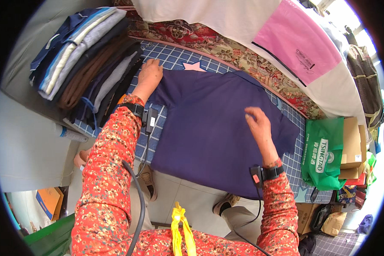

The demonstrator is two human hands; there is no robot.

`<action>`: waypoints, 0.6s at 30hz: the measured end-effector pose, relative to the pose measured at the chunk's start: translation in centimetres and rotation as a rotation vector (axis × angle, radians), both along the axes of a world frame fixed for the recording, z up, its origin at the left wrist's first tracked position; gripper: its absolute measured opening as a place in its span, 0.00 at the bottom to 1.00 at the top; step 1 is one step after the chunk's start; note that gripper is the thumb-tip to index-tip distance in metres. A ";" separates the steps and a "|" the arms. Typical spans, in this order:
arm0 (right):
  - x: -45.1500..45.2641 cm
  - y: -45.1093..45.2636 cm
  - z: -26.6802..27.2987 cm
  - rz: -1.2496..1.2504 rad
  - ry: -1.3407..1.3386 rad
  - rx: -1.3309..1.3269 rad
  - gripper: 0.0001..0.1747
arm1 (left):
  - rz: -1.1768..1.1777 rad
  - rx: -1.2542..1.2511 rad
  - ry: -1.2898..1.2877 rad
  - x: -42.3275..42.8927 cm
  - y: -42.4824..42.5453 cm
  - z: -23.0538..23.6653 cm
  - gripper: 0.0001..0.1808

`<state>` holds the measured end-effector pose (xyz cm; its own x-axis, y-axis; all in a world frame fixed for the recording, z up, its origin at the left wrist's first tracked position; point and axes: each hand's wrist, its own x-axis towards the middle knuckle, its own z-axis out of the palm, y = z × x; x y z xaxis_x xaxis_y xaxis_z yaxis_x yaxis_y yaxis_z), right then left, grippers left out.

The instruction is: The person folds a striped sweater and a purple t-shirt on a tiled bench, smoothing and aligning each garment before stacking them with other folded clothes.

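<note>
A dark purple short-sleeved shirt point(208, 128) lies spread on a blue checked cloth point(166, 54), its lower edge hanging at the near side. My left hand point(151, 75) rests at the end of the shirt's left sleeve, fingers bent over its edge; whether it grips the fabric cannot be told. Over the shirt's right part is my right hand point(258, 120), fingers loosely curled and thumb apart, with nothing seen in it. Each wrist wears a black strap with a small cabled device.
Folded clothes point(83, 60) are piled at the upper left. A green bag point(323, 153) and a cardboard box point(352, 147) stand at the right. Behind the shirt runs a floral fabric point(211, 41), with a pink bag point(297, 41) on white cloth above. A dark cable crosses my left sleeve.
</note>
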<state>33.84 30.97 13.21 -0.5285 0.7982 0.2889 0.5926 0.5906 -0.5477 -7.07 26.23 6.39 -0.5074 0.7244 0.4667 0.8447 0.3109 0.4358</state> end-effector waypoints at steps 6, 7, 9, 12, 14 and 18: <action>-6.8 8.1 -1.1 0.051 -0.086 0.020 0.16 | 0.040 -0.261 0.005 -3.3 1.0 0.4 0.12; -7.5 9.1 -1.8 0.066 -0.116 0.021 0.18 | 0.062 -0.216 -0.075 -4.0 1.0 0.8 0.11; -8.8 10.4 -3.6 0.072 -0.203 0.017 0.22 | 0.111 -0.185 -0.013 -5.0 0.4 0.9 0.12; -10.4 11.8 -5.4 0.021 -0.422 0.018 0.30 | 0.073 -0.259 -0.004 -5.1 0.2 1.0 0.10; -10.6 11.9 -6.2 0.019 -0.403 0.042 0.30 | 0.028 -0.222 0.012 -4.1 0.0 1.2 0.10; -9.2 11.5 -6.7 0.082 -0.343 0.101 0.31 | -0.231 0.036 0.058 0.0 -2.7 2.0 0.13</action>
<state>24.65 42.47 6.47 -0.6691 0.7260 0.1589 0.6803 0.6844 -0.2623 -7.11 23.54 8.36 -0.3019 0.8006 0.5175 0.9153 0.0917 0.3921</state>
